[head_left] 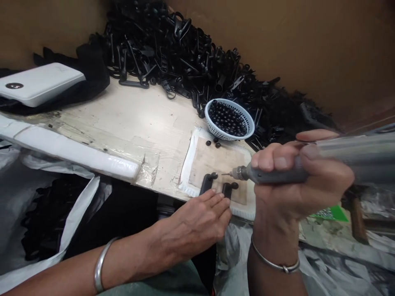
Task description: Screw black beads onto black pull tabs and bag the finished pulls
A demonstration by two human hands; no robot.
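My right hand (296, 181) is wrapped round a grey rotary tool (324, 162) whose thin bit points left, just above two black plastic pieces (207, 183) on a brown pad (216, 160) at the table's near edge. My left hand (200, 222) rests with fingers together, its fingertips pressing on the near ends of those pieces. Each piece has a black bead at its far end. A few loose black beads (212, 142) lie on the pad behind them. A metal bangle sits on each wrist.
A white mesh basket (230, 119) full of black beads stands behind the pad. A big heap of black plastic parts (185, 53) fills the back against a brown wall. A white power bank (38, 84) lies on black cloth at left. White bags hang below the table edge.
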